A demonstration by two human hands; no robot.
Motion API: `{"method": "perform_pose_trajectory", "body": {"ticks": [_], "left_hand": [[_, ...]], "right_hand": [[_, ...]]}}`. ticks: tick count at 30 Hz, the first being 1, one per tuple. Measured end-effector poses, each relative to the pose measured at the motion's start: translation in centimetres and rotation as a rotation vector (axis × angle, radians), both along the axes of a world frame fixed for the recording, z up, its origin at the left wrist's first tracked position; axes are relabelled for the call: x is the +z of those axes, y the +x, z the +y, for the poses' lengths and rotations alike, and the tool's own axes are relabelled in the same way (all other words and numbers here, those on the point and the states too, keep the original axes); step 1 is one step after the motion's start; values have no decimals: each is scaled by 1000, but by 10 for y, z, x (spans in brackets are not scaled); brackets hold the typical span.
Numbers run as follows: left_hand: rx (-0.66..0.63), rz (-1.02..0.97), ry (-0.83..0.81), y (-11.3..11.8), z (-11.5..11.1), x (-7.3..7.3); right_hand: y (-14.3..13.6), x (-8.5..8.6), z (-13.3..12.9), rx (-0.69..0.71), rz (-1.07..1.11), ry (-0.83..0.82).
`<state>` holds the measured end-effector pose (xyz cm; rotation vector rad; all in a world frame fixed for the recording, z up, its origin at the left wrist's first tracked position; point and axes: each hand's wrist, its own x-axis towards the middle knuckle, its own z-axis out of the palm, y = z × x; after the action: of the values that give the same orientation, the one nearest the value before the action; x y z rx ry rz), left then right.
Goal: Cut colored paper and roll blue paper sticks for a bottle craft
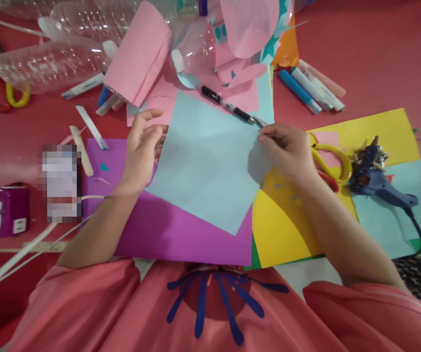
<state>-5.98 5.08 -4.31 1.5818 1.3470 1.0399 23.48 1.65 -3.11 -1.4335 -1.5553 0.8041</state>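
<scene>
A light blue paper sheet [206, 156] lies tilted in front of me, over a purple sheet [188, 239] and part of a yellow sheet [287, 220]. Its upper right corner is pinched between the thumb and fingers of my right hand [285, 149]. A small greyish tip shows by those fingertips; I cannot make out what it is. My left hand [142, 146] is at the sheet's left edge, fingers curved and apart. A black pen [228, 105] lies along the top of the sheet. Scissors with yellow and red handles [333, 164] lie beside my right wrist, their blades hidden.
A blue glue gun [382, 181] with a cable lies at right. Markers [313, 90] rest beyond. Clear plastic bottles [52, 63] and a folded pink sheet [137, 54] fill the back. At left are a phone [62, 183], a purple power adapter [5, 210] and white cables.
</scene>
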Motion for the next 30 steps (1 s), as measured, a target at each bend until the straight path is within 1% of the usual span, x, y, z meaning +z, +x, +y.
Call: {"method": "perform_pose_trajectory", "body": {"ticks": [3, 5, 7, 8, 10, 13, 16, 19, 22, 24, 27, 30], "left_hand": [[45, -63, -32, 0, 2, 1], [84, -67, -3, 1, 2, 5], [110, -29, 46, 1, 2, 9], [113, 1, 67, 1, 2, 10], [96, 70, 100, 1, 1, 12], [25, 185, 151, -1, 0, 13], [-46, 321, 241, -2, -1, 16], [-58, 464, 343, -7, 1, 16], [-47, 560, 379, -12, 4, 13], [-74, 602, 391, -12, 3, 11], [-189, 672, 407, -1, -8, 9], [-324, 728, 400, 14, -23, 8]], "right_hand": [[6, 1, 8, -197, 172, 22], [10, 1, 14, -307, 234, 29], [12, 1, 17, -357, 250, 12], [13, 1, 18, -359, 248, 5], [13, 1, 18, -343, 248, 21], [11, 4, 15, -334, 294, 76], [8, 8, 9, -315, 320, 88], [6, 9, 6, -301, 297, 151], [6, 8, 4, -282, 244, 189], [5, 6, 4, -264, 195, 195], [4, 4, 1, -197, 118, 222], [1, 5, -3, -59, -53, 270]]}}
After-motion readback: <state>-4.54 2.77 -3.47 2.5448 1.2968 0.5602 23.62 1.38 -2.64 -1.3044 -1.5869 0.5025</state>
